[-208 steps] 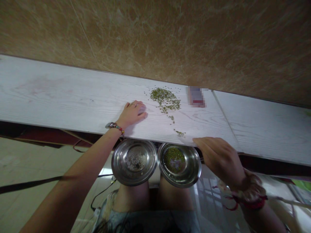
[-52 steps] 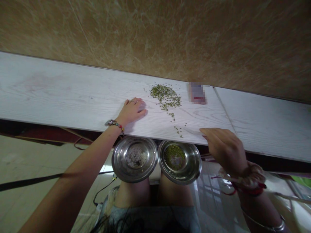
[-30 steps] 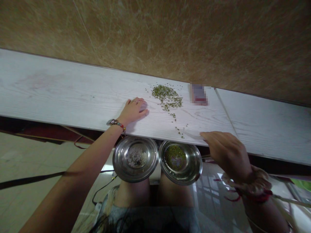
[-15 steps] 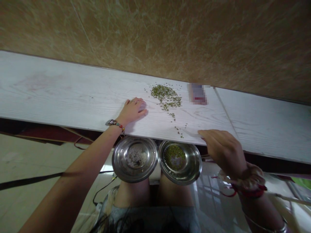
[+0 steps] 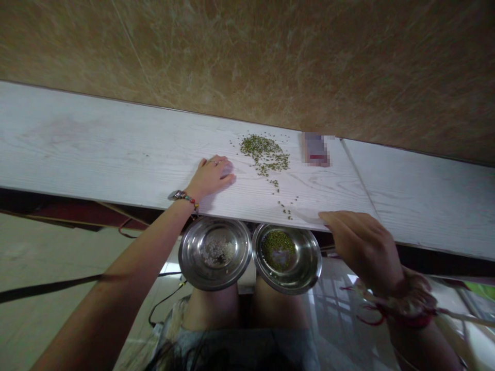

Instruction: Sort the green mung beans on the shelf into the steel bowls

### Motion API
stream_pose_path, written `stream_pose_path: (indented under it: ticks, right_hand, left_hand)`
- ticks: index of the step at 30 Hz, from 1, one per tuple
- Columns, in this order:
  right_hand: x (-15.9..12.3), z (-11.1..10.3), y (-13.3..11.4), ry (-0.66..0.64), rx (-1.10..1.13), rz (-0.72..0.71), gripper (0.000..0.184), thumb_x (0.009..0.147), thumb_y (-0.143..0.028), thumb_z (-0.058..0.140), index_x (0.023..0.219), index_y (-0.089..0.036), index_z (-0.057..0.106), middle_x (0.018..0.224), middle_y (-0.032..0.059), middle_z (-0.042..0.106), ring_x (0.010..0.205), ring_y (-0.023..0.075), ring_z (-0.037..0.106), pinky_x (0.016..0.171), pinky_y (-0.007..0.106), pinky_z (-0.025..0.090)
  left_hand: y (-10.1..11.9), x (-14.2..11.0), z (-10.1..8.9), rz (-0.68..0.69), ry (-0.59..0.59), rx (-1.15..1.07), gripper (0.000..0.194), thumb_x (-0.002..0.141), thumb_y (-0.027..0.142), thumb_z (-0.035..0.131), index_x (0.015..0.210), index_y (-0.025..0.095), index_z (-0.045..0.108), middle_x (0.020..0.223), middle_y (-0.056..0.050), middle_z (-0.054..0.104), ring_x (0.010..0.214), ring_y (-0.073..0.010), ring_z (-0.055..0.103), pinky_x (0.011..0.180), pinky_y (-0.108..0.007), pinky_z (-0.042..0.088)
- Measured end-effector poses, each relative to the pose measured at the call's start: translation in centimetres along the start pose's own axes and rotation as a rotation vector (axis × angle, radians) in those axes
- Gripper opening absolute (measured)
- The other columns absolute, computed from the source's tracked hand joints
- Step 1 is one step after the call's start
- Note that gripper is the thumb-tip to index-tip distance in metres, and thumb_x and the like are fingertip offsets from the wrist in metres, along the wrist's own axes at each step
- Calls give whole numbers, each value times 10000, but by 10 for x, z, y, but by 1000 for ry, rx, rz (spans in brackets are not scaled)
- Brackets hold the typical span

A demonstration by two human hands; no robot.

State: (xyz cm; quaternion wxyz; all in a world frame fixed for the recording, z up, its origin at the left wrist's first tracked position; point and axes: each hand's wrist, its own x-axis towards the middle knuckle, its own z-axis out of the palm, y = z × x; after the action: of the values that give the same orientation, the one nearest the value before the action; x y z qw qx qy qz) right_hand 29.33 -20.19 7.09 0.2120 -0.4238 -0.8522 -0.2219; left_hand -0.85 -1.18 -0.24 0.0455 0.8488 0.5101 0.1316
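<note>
My left hand (image 5: 212, 176) rests on the white wood-grained tabletop, fingers spread, holding nothing. To its right lies a scattered heap of mung beans (image 5: 263, 152), with a thin trail of them running down to the table's front edge. My right hand (image 5: 361, 242) is closed at that edge, pinching a thin, pale, spoon-like piece (image 5: 307, 215). This piece points left at the last few beans; its exact shape is faint against the white top. Below the edge, a steel bowl (image 5: 317, 260) holds more mung beans. Beside it, another steel bowl (image 5: 185, 257) contains white grains.
Both bowls sit on my lap, just under the table edge. A blurred-out small packet or card (image 5: 316, 149) lies behind the beans on the right. A brown marbled wall (image 5: 247, 62) closes off the back of the white table (image 5: 116, 149). A dark strap crosses at left.
My right hand has shifted slightly right and towards me, drawing the pale piece along with it. My left hand, the beans and the bowls look unmoved.
</note>
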Motion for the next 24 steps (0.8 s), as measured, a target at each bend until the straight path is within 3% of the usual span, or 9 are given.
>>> stream_pose_path:
  ticks: [10, 16, 24]
  right_hand:
    - [-6, -6, -1, 13, 55, 1, 281, 851, -6, 485, 1050, -153, 619, 878, 73, 730, 815, 187, 668, 731, 319, 521]
    - [-3, -2, -2, -12, 40, -20, 216, 887, -43, 460, 1000, -138, 617, 821, 72, 720, 747, 176, 655, 672, 303, 513]
    - [-11, -12, -3, -21, 74, -8, 239, 834, 22, 505, 989, -116, 623, 851, 88, 724, 807, 177, 660, 738, 299, 522]
  left_hand:
    - [0, 1, 0, 3, -5, 0, 457, 900, 407, 456, 1260, 145, 555, 1415, -160, 512, 1308, -318, 449, 1074, -493, 310]
    - [-2, 1, 1, -6, -5, 5, 441, 906, 415, 470, 1259, 165, 554, 1420, -140, 512, 1298, -308, 460, 1084, -477, 303]
    - [-3, 2, 3, 2, -5, 3, 447, 906, 416, 465, 1263, 162, 553, 1422, -140, 511, 1322, -308, 435, 1085, -481, 303]
